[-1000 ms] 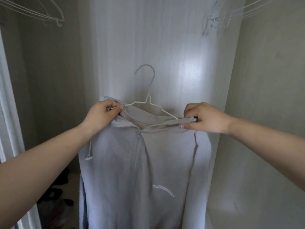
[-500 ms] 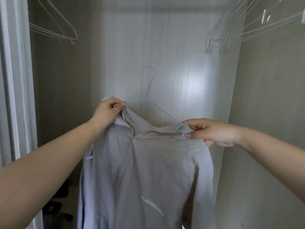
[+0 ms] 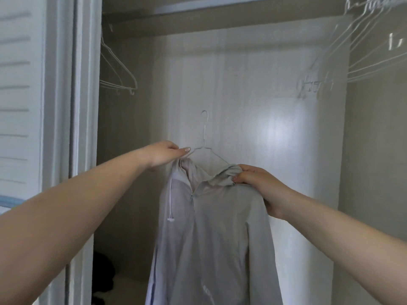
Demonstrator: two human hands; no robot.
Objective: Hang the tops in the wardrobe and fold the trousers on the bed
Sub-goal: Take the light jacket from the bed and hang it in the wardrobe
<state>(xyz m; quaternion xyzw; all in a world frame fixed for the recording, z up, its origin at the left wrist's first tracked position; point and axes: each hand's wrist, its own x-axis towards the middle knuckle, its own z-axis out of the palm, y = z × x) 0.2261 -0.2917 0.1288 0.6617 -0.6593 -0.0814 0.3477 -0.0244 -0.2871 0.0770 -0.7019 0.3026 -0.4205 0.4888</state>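
**Hoodie lifted toward the rail**

Both hands have risen with the hoodie [image 3: 211,227] since a second ago, and the view has tipped up, bringing the wardrobe's top rail [image 3: 198,7] and its left door frame [image 3: 86,128] into sight. The left hand [image 3: 164,155] pinches the hoodie's left shoulder together with the hanger [image 3: 203,142] wire, thumb on top. The right hand [image 3: 257,183], which earlier pinched the right shoulder's front edge, now grips bunched fabric there, fingers curled round it. The hoodie hangs on the hanger inside the wardrobe [image 3: 253,95], in front of its back wall, zip partly open, a drawstring dangling on the left. The hanger's hook points up, free, well below the rail. Empty hangers [image 3: 119,80] hang at the wardrobe's upper left corner, and more hangers [image 3: 352,62] at the upper right. Dark items [image 3: 103,271] lie on the wardrobe floor by the left wall.
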